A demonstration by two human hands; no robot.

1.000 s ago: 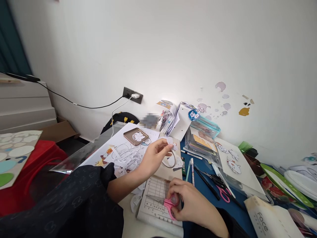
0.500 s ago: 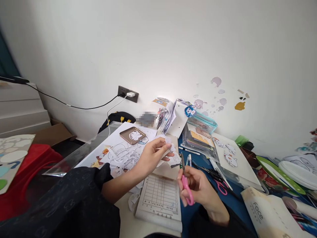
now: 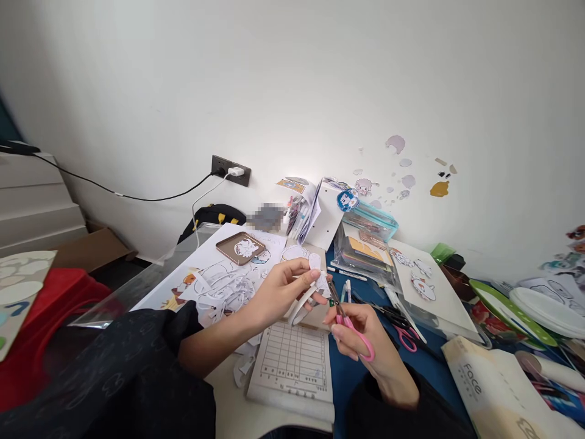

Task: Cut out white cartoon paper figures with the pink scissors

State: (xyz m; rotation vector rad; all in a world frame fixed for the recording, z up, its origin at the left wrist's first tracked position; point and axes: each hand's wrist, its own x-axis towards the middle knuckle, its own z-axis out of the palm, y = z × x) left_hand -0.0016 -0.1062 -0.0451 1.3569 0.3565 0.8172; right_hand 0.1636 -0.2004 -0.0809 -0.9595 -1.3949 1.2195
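My left hand point(image 3: 278, 291) pinches a small white paper cut-out point(image 3: 316, 263) between thumb and fingertips, held above the table. My right hand point(image 3: 365, 338) grips small pink-handled scissors point(image 3: 350, 323), whose blades point up and left at the lower edge of the cut-out. Both hands hover over a ruled paper pad point(image 3: 295, 366) at the table's front. Dark sleeves cover both forearms.
A pile of white paper scraps point(image 3: 223, 289) and a brown tray point(image 3: 240, 247) lie to the left. Pens point(image 3: 348, 291), a second pair of pink scissors point(image 3: 404, 336), plastic pouches point(image 3: 365, 250), sticker sheets point(image 3: 418, 277), a tissue pack point(image 3: 493, 390) and green plates point(image 3: 512, 314) crowd the right. A red stool point(image 3: 55, 305) stands at the left.
My right hand picked the pink scissors up off the ruled pad and brought them up to the cut-out in my left hand. The left hand stayed roughly in place.
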